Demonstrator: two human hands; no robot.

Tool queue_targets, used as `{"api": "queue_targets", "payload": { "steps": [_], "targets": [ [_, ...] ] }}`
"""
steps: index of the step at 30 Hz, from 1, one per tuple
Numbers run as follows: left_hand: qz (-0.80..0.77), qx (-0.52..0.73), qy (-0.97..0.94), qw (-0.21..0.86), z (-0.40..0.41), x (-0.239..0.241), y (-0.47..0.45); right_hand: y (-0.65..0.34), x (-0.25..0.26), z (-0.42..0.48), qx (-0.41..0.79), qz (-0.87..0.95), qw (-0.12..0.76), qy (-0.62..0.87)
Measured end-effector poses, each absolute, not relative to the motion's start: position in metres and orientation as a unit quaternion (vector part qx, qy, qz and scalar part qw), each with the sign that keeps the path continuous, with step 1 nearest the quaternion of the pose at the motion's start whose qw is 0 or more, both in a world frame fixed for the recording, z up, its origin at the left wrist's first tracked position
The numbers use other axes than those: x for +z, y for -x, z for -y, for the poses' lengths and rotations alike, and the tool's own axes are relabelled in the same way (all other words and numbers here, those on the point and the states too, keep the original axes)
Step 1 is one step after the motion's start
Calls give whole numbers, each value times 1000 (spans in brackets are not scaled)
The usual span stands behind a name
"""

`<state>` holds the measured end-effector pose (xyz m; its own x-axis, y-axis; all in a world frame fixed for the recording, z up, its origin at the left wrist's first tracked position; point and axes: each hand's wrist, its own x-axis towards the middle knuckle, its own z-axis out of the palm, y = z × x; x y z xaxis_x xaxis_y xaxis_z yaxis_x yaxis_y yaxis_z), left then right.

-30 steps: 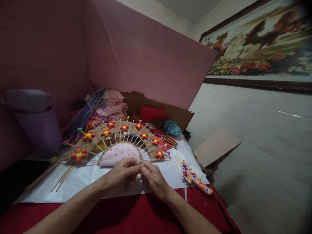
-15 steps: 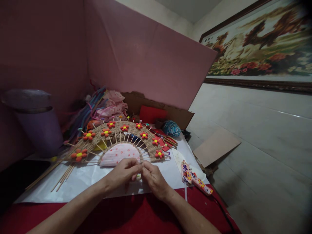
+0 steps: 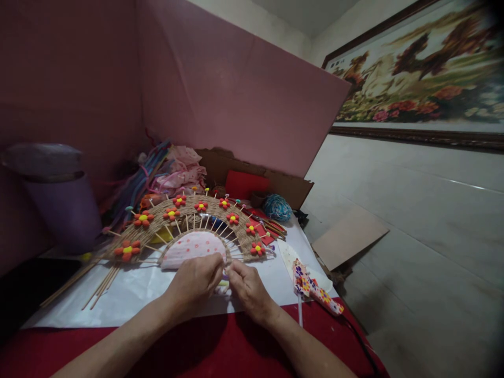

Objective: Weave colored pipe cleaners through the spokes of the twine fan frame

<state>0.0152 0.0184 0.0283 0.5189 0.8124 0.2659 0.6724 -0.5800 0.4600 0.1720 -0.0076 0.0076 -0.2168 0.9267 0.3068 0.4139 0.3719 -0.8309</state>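
Note:
My left hand is closed in front of the fan-shaped weaving, its fingers curled and their tips turned from view. Close beside it, my right hand is pinched, thumb against fingers. Whatever is between the fingers is too small or hidden to name. Just below the fingertips, small yellow and purple bits show between the hands. Behind them stands the half-round woven twine fan on thin sticks, dotted with red and orange clay flowers. A pink-dotted white half disc forms its centre, partly covered by my left hand.
At right lies a flower-patterned glue gun with a cord. A blue yarn ball and scissors sit behind. Loose sticks lie left, near a purple bin. Pink panels rise at the back.
My left hand has turned and drawn slightly back, its knuckles now upward and its fingers curled in. More of the small coloured bits shows between the hands. My right hand has hardly moved.

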Motion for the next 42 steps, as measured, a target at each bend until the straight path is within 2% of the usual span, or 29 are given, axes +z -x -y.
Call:
{"api": "queue_targets", "payload": {
  "steps": [4,8,15,18,20,25,27,33,42],
  "targets": [
    [-442,286,-828,191,-21,32,-12,-172,9,8,321,713,411,468],
    [-426,291,-827,224,-20,33,-12,-173,9,8,324,712,414,465],
    [-403,262,-854,198,-18,29,-13,-173,6,7,313,714,411,473],
    [-420,302,-832,202,-20,29,-13,-173,6,7,317,713,409,473],
    [-424,331,-805,251,-22,30,-13,-172,6,7,318,711,407,477],
    [-385,273,-712,520,-23,27,-18,-172,8,8,308,712,412,477],
    [-374,271,-684,565,-23,24,-19,-172,8,9,301,716,410,478],
    [-358,284,-648,609,-22,25,-18,-173,8,11,263,747,396,465],
    [-376,293,-639,603,-20,19,-21,-170,6,14,223,764,387,465]
  ]
}}
